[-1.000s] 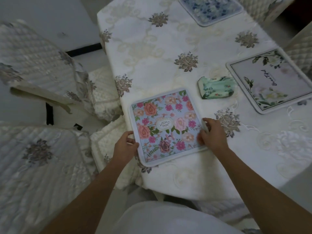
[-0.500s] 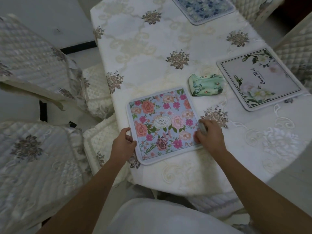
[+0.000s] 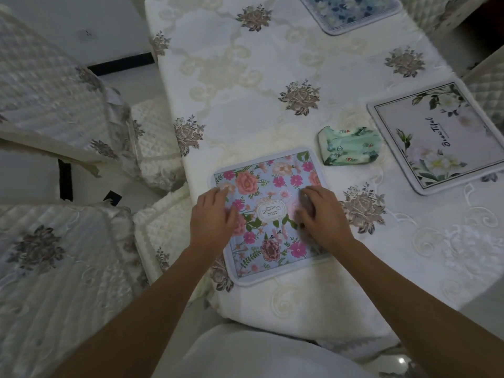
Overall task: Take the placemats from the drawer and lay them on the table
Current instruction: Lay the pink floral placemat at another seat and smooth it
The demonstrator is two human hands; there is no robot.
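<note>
I have both hands down on the pink-flowered placemat [image 3: 270, 249], which lies flat on the surface [image 3: 245, 77] at its near edge. My left hand [image 3: 212, 216] rests on the mat's left half with its fingers [image 3: 222, 193] straight and flat, gripping nothing. My right hand [image 3: 323, 214] sits on the right half. Its fingers [image 3: 308, 197] are a little blurred, but they look laid flat too, with nothing pinched. The mat's printed centre label shows between the two sets of fingers.

I read this step as smoothing and squaring the mat. To do it well I would press lightly and stroke outward from that label toward the borders, so the embroidered cloth underneath does not bunch. The corner behind my left wrist sits close to where the cloth drops off, so a small push forward, away from me, seems wise.

Just beyond my right fingertips lies a crumpled green cloth [image 3: 349, 145], apart from the mat, so I should not push into it. Further right of those fingers is a white placemat [image 3: 436, 137], and far ahead of them a blue placemat [image 3: 349, 12], partly out of view.
</note>
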